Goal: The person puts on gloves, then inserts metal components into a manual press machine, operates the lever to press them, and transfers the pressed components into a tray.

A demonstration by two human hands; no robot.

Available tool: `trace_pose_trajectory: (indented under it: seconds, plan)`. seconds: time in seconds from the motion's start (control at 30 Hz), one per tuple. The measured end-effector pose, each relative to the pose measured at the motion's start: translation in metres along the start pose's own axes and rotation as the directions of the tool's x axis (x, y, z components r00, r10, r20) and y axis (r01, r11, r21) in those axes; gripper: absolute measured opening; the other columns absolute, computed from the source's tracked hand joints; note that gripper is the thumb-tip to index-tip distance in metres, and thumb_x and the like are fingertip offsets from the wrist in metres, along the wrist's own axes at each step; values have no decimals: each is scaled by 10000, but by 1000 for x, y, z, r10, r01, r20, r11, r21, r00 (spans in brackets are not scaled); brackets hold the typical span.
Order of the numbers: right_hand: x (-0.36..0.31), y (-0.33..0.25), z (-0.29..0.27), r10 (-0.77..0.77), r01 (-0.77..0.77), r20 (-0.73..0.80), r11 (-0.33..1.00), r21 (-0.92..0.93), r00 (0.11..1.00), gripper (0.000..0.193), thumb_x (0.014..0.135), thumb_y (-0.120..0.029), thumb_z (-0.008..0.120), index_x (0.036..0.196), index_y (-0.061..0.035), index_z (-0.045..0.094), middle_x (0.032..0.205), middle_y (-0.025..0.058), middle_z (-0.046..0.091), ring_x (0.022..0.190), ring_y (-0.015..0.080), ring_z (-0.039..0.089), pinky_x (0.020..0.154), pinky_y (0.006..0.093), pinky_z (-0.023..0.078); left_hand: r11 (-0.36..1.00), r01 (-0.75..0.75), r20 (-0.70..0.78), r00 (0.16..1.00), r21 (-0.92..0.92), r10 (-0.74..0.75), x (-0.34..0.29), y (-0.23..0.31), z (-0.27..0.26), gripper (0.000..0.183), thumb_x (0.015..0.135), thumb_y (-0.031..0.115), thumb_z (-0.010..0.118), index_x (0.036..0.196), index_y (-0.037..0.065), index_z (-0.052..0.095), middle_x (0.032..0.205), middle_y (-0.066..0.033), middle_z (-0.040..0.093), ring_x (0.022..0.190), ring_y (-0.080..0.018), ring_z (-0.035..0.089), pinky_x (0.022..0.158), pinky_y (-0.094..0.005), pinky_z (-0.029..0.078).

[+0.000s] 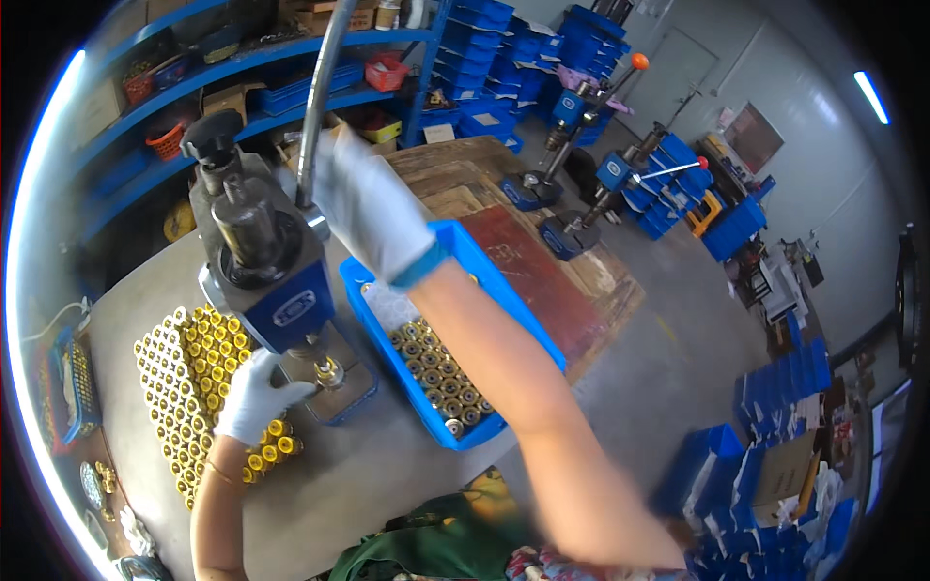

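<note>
A blue-and-black hand press (286,310) with a long metal lever (323,87) stands on the grey table. My right hand (368,203), in a white glove and smeared by motion, is at the lever and appears closed around it. In a white glove as well, my left hand (254,399) is beside the press's base, thumb and fingers apart. Its thumb points toward a small round metal part (330,374) under the ram. Left of that hand, rows of brass-coloured round fittings (215,349) cover the table, some with pale tops; a few loose ones lie by my wrist.
Right of the press, a blue bin (446,434) holds rows of round metal parts and a clear plastic sheet. Beyond it are a wooden bench (465,160) and two more lever presses (612,174). Blue shelving (262,48) stands behind; stacked blue bins (717,465) fill the lower right.
</note>
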State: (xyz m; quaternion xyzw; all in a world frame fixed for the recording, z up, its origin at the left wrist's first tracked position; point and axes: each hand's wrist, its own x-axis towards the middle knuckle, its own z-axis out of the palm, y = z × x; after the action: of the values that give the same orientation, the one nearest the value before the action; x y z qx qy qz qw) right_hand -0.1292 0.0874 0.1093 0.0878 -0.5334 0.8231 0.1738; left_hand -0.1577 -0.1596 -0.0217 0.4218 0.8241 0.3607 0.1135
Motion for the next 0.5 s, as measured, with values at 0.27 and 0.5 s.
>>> trace_pose_trajectory:
  seconds: [0.27,0.5]
  plan:
    - [-144,-126,-47,-319,393,614,920,16,722,533,942,-385,478,1158,96,554,1039,170,658,918,270,661,847,364,543,992,127,-74,989,-12,-128,2,15,47,379,734,256,821,1015,30,704,857,-142,682,750,-254,653,705,-361,516]
    - [-165,-59,-4,96,19,37,183,-983,995,739,749,-344,795,1294,62,507,1245,281,559,1197,420,525,1036,440,393,994,18,-164,986,-108,-36,1,-7,64,333,750,248,809,965,12,716,915,-166,697,807,-294,669,749,-386,516]
